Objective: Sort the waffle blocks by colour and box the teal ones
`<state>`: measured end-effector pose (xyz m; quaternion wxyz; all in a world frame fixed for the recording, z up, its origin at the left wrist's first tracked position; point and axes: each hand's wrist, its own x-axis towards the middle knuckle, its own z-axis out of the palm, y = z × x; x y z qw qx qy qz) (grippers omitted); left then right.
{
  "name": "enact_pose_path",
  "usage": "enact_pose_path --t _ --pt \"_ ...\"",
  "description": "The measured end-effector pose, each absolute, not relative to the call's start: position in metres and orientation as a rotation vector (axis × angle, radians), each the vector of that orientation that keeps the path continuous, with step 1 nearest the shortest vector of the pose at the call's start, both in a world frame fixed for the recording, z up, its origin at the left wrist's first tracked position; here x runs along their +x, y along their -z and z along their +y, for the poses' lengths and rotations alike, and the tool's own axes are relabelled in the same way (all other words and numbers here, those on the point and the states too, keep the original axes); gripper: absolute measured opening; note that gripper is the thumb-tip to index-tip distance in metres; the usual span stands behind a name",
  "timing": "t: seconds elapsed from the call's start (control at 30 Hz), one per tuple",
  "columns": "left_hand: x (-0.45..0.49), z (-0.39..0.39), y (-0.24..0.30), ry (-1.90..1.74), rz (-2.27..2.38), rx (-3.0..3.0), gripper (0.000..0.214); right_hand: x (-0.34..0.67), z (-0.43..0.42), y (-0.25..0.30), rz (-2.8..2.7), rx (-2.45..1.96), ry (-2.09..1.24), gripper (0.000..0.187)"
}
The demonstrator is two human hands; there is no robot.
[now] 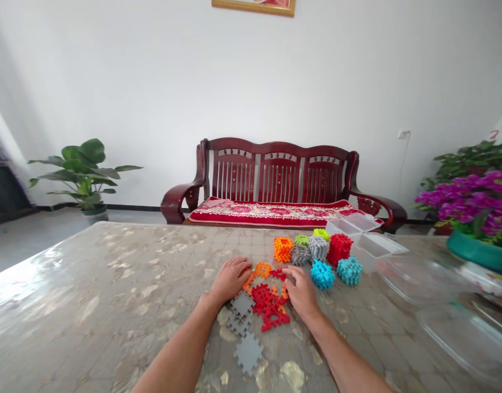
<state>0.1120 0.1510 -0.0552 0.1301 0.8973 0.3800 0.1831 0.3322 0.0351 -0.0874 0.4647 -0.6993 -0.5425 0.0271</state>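
Note:
A pile of flat, notched plastic tiles lies on the table between my hands: red tiles (268, 305), orange tiles (262, 269) and grey tiles (246, 352). My left hand (230, 279) rests palm down at the pile's left side, its fingers stretched over an orange tile. At the right side of the pile, my right hand (300, 289) has its fingers curled on the red and orange tiles. Behind the pile stand several cubes built from such tiles: an orange cube (282, 249), a red cube (339, 248), a light blue cube (322, 274) and others.
The table (112, 295) has a glossy patterned cover. Clear plastic boxes (368, 240) and clear lids (423, 278) sit at the right, beside a pot of purple flowers (476, 210). A dark wooden bench (275, 183) and a potted plant (85, 174) stand behind.

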Motion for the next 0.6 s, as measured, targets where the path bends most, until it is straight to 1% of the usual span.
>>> enact_pose_path --t 0.17,0.3,0.43,0.5,0.6 --pt "0.112 0.150 0.053 -0.589 1.127 2.561 0.037 0.329 0.031 0.087 -1.387 -1.819 0.050 0.037" --pt "0.113 0.150 0.055 -0.594 1.119 2.553 0.037 0.323 0.026 0.080 -1.522 -1.877 0.002 0.034" --pt "0.110 0.153 0.054 -0.578 1.086 2.459 0.039 0.321 0.024 0.074 -1.567 -1.830 -0.061 0.033" --pt "0.105 0.156 0.047 -0.523 0.986 2.381 0.051 0.322 0.024 0.074 -1.552 -1.815 -0.080 0.034" --pt "0.094 0.157 0.034 -0.409 0.771 2.331 0.091 0.326 0.027 0.077 -1.517 -1.804 -0.096 0.038"
